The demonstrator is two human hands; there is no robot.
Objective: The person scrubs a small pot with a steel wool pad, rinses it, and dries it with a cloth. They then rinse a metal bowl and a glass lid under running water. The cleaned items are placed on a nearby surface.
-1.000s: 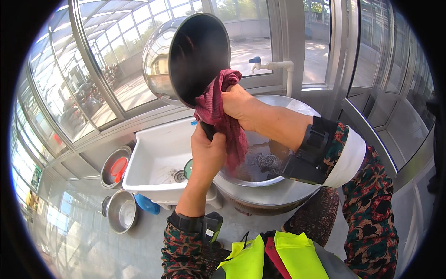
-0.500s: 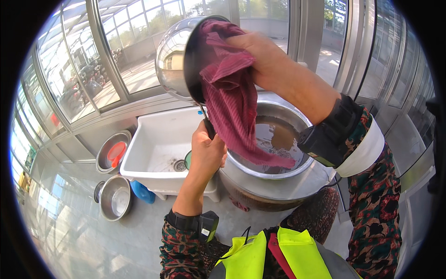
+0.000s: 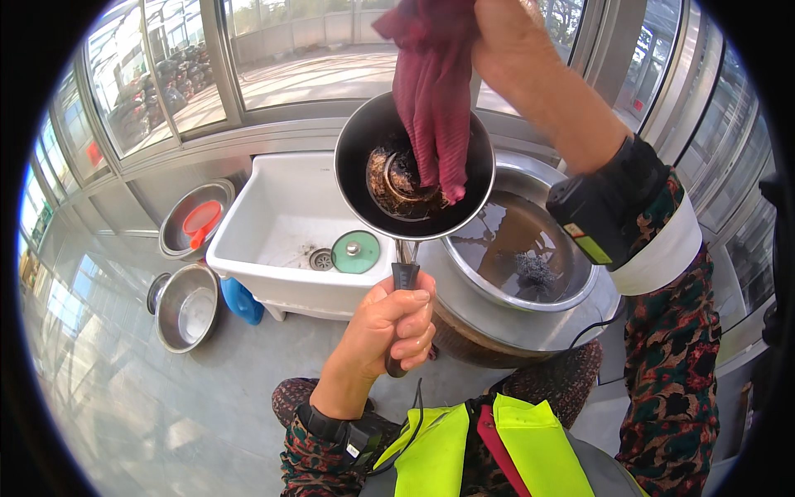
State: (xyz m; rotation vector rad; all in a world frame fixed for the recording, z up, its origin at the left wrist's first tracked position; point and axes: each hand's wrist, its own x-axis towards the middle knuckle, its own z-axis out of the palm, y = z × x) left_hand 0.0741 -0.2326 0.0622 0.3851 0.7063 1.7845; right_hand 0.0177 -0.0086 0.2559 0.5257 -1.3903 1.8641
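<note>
My left hand (image 3: 389, 325) is closed around the black handle (image 3: 405, 275) of a deep saucepan (image 3: 389, 184). The pan is held up with its mouth tilted toward me, showing a dark inner wall and brown, burnt-looking patches on its bottom. At the top edge, my right hand (image 3: 515, 40), partly blurred, grips a bunched maroon ribbed cloth (image 3: 431, 91). The cloth's lower end hangs into the pan, in front of its bottom and right inner wall. Part of the right hand's fingers is hidden behind the cloth or cut off by the frame.
Behind the pan stands a white sink (image 3: 273, 207) with a green glass lid (image 3: 356, 251) near its drain. At right, a metal basin (image 3: 489, 277) holds murky water and a grey scourer (image 3: 534, 269). Bowls (image 3: 189, 308) and a red strainer (image 3: 201, 217) lie left. Windows line the back.
The pan has turned from side-on to show me its inside, and sits lower and further right. My right hand has moved up and right, lifting the cloth partly out of the pan.
</note>
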